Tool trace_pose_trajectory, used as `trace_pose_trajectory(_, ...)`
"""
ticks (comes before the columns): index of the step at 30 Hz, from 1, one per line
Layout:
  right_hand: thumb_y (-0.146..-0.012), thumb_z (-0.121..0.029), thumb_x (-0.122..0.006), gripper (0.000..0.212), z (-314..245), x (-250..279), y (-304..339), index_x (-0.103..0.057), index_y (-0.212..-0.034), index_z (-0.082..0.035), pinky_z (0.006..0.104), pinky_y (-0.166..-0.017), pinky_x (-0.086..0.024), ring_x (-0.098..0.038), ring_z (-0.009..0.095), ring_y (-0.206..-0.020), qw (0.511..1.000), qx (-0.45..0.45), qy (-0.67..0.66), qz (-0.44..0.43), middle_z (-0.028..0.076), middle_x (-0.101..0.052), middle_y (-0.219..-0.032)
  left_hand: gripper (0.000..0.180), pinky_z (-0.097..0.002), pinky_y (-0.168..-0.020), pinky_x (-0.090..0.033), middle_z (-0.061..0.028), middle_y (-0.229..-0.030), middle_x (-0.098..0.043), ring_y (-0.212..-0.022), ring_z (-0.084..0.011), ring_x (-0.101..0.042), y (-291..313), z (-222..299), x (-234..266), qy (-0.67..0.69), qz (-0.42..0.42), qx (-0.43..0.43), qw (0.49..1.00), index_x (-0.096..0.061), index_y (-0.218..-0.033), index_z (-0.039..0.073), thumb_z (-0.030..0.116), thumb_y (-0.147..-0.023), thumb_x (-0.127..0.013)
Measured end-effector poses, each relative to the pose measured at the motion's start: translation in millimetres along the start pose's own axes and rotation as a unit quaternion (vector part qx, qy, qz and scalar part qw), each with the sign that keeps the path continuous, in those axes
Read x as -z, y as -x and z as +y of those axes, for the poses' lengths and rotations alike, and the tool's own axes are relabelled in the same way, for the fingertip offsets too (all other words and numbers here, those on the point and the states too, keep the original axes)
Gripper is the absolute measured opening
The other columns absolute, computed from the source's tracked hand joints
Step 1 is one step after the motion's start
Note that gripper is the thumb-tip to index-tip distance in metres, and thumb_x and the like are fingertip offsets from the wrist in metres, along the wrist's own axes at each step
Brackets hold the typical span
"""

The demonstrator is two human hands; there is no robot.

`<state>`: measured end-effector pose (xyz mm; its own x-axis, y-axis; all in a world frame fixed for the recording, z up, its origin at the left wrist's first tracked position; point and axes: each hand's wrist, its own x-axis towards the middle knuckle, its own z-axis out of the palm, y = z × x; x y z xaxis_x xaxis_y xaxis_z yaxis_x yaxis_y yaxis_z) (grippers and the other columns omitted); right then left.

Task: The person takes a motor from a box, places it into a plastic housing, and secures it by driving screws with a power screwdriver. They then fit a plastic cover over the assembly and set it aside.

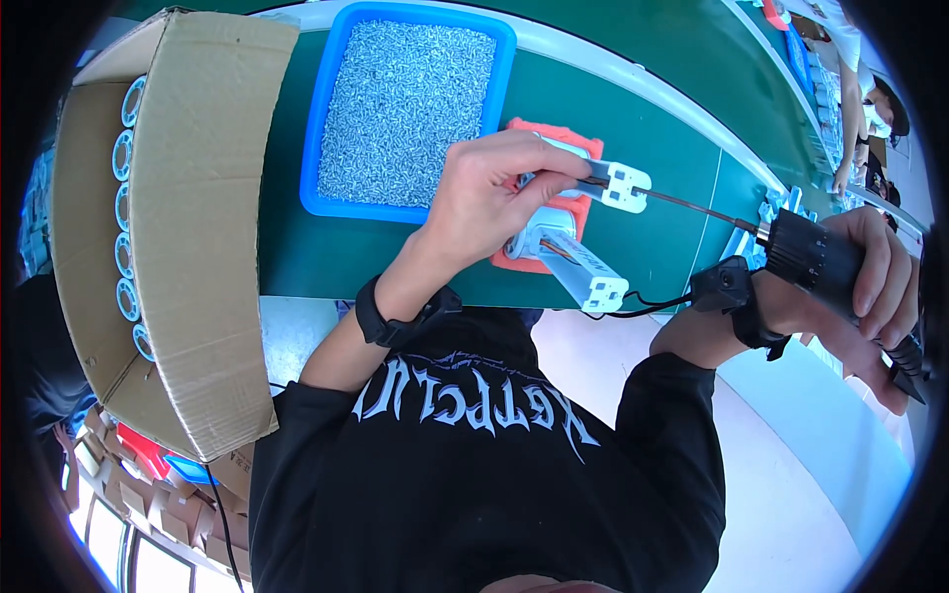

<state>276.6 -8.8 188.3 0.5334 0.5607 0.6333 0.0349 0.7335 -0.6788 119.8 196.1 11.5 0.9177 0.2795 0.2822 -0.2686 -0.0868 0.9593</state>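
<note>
My left hand is closed in a pinch at a white plastic housing with a square, holed end. Whether a small screw is also between the fingertips cannot be made out. My right hand wraps round a black electric screwdriver, held nearly level. Its long thin bit reaches left to the housing's holed end. Just below, a second white housing with wires inside lies in an orange-pink holder. The upper housing lies over the same holder, partly hidden by my left hand.
A blue tray full of small silver screws stands behind my left hand on the green table. At the left, an open cardboard box holds several white rings. More white parts lie right; another person is beyond.
</note>
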Motion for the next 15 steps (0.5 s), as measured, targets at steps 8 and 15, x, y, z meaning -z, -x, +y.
trace_pose_trajectory(8,-0.055,-0.072,-0.073,0.059,2,-5,-1,-0.057,-0.054,-0.015,0.0164,-0.053,-0.051,-0.060,0.007,-0.048,1.000,-0.006,0.017,0.002,-0.006,-0.060,-0.055,0.017,-0.0268,-0.066,-0.056,-0.0087,-0.082,-0.071,-0.076,-0.0178,-0.070,-2,-1,1,0.021,-0.020,0.018,0.999,-0.071,-0.090,0.002,-0.007,-0.078,-0.063)
trace_pose_trajectory(15,-0.060,-0.066,-0.076,0.059,12,-16,0,-0.064,-0.084,-0.014,0.0196,-0.052,-0.051,-0.060,0.009,-0.052,1.000,0.016,0.016,-0.021,-0.004,-0.061,-0.065,0.018,-0.0281,-0.067,-0.056,-0.0096,-0.083,-0.071,-0.077,-0.0201,-0.070,-2,-3,1,0.021,-0.018,-0.009,1.000,-0.070,-0.092,0.003,-0.005,-0.078,-0.063)
